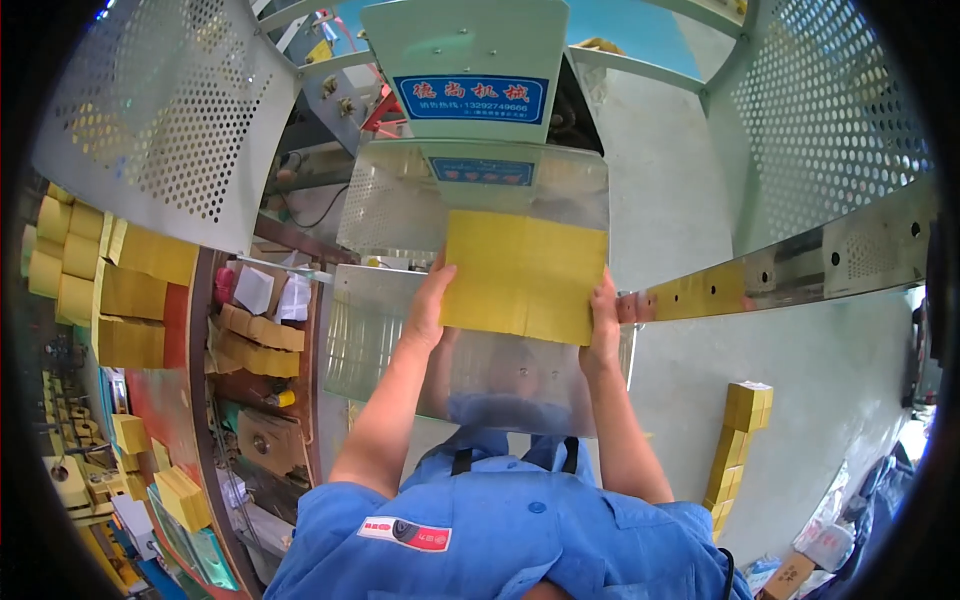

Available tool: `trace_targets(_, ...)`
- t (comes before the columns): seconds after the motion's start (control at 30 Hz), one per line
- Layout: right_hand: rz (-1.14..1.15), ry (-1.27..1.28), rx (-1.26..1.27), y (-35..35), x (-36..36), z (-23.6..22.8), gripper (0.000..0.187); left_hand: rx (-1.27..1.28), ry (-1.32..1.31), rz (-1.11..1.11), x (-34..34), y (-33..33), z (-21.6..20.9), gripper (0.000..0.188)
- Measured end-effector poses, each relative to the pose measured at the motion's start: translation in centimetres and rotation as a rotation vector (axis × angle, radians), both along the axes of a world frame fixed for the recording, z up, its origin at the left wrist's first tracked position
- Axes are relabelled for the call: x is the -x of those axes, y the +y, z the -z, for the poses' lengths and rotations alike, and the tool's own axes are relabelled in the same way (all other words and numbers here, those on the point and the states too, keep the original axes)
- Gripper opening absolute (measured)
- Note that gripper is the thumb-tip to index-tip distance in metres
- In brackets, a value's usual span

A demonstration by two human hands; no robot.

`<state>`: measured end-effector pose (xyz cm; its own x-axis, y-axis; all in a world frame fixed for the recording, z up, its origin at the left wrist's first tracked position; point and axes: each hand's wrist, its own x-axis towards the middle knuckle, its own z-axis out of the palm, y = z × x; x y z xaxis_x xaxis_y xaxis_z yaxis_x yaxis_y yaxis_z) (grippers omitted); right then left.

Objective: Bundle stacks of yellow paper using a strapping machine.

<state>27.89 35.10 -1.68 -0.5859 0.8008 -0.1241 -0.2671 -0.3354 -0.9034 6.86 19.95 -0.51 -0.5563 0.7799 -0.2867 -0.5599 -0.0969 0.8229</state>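
Note:
Between my two hands is a flat yellow rectangular slab [524, 278], which looks like paper or card with faint lines across it; its thickness is hard to judge. My left hand [430, 302] is closed on its left edge, the thumb lying over the near corner. At the opposite edge my right hand [602, 322] grips it, fingers partly hidden behind. The slab is held over a shiny metal plate [500, 375] that reflects my arms. Just beyond it stands a pale green machine [470, 50] with a blue label and a metal work surface [390, 215].
Perforated metal guards flank the machine on the left [170, 120] and right [830, 120]. A metal bar [790, 262] with holes reaches in from the right. Yellow blocks [738, 440] are stacked on the right floor. Shelving [200, 370] with more yellow pieces stands left.

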Motion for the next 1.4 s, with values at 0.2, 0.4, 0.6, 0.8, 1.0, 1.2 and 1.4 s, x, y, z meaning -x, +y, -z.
trace_targets(0.2, -0.002, -0.075, -0.078, -0.2, 0.0, -0.8, 0.067, 0.019, 0.025, -0.012, -0.4, 0.4, -0.3, 0.062)
trace_targets(0.4, 0.011, -0.039, -0.032, -0.2, -0.2, -0.5, 0.065, 0.029, 0.043, -0.018, -1.4, 1.2, -0.7, 0.056)
trace_targets(0.6, -0.01, -0.066, -0.013, 0.1, -0.2, -0.9, 0.069, 0.03, 0.073, -0.065, -1.7, 1.5, 0.8, 0.049)
trace_targets(0.8, -0.027, -0.072, 0.121, 0.5, -0.3, -0.4, 0.073, 0.051, 0.066, -0.044, -1.8, 1.8, 1.2, 0.051)
trace_targets(1.0, 0.013, -0.057, 0.149, 0.2, -0.1, 0.3, 0.066, 0.07, 0.032, -0.016, -1.9, 2.3, -0.1, 0.053)
trace_targets(1.2, -0.024, -0.057, 0.124, 0.5, -0.5, 0.8, 0.075, 0.088, -0.034, -0.022, -2.1, 2.7, 0.5, 0.052)
trace_targets(1.4, 0.039, -0.066, 0.093, 0.0, -0.4, 1.2, 0.076, 0.061, -0.011, -0.021, -1.9, 2.5, 0.2, 0.051)
